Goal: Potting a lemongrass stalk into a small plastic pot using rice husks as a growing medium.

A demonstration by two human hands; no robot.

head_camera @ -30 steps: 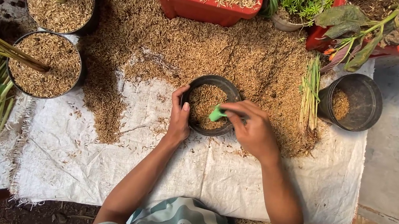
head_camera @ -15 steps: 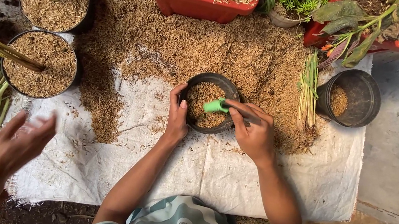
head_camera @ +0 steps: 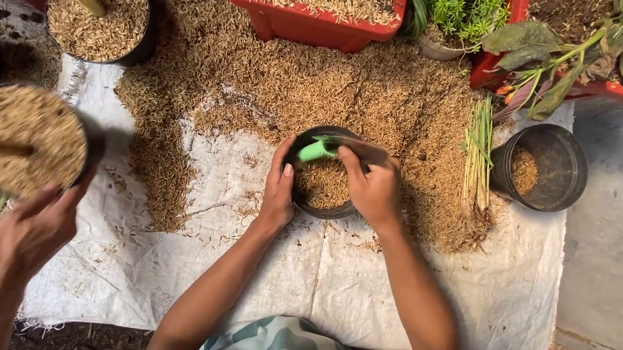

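At the centre of the white woven sack (head_camera: 408,294) spread on the ground, a small black pot (head_camera: 326,172), partly filled with rice husk, sits at the edge of the loose husk heap (head_camera: 325,79). The left hand (head_camera: 278,187) clasps the pot's rim at 9 o'clock, thumb inside the rim and fingers wrapped round the outer wall. The right hand (head_camera: 372,185) covers the rim from about 1 to 4 o'clock; its fingers are closed on a green scoop (head_camera: 318,149), which lies over the pot's 11 o'clock edge, its tip pointing toward the left hand and just short of it. At 3 o'clock from this pot, well apart, stands a second black pot (head_camera: 542,167) with a little husk in the bottom, and a bundle of green shoots (head_camera: 480,154) lies between the two. At 12 o'clock sits a red planter (head_camera: 308,24) filled with husk. Far out at 9 o'clock, another person's hand (head_camera: 32,229) holds up a husk-filled pot (head_camera: 24,139) with a stalk planted in it.
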